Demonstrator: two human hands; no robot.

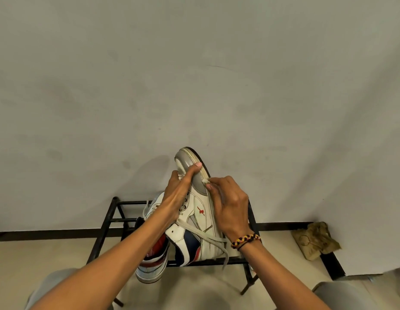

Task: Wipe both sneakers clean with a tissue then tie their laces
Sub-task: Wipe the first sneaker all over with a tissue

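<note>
A white sneaker (202,211) with grey toe, red logo and navy heel panels is held up on end, toe pointing away. My left hand (180,193) grips its upper, thumb across the grey toe cap. My right hand (230,206) pinches a small wad of tissue (204,181) against the edge of the sole near the toe. Loose grey laces (214,241) hang across the heel side. The second sneaker (153,256), white with red and navy, lies on the rack below my left forearm, partly hidden.
A black metal shoe rack (109,220) stands against the pale wall, under both sneakers. A crumpled brown cloth (315,239) lies on the floor at the right by the dark skirting. My knees show at the bottom corners.
</note>
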